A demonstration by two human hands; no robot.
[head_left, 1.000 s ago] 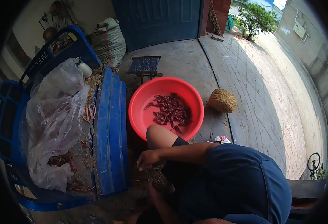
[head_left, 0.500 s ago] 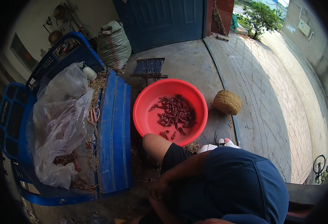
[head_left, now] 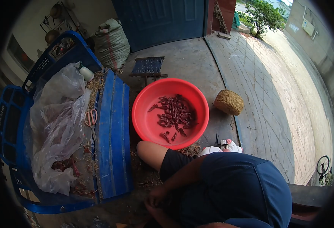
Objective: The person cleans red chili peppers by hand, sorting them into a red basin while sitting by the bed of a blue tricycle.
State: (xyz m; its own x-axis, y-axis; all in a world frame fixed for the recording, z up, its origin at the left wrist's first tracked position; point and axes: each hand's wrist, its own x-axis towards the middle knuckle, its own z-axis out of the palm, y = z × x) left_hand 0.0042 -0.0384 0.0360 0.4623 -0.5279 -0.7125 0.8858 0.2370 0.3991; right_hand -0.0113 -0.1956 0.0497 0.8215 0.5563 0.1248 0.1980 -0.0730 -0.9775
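Close together in deep shadow, my right hand (head_left: 157,195) and my left hand (head_left: 151,207) are low in the view, below my bent knee. Both look closed, their fingers dim; what they hold, if anything, cannot be made out. Above the knee, on the floor, stands a round red basin (head_left: 143,118) with dark red dried chillies (head_left: 176,112) heaped toward its right side. Neither hand touches the basin.
At left is a blue cart (head_left: 113,136) bearing a clear plastic sheet (head_left: 58,125), scissors (head_left: 91,118) and plant scraps. A low stool (head_left: 148,65), a stuffed sack (head_left: 112,43), a woven straw seat (head_left: 229,102) and a white bag (head_left: 229,146) surround the basin.
The whole view has shifted slightly, so the basin and cart appear a little farther left. Both hands remain close together, a little farther left and lower in view.
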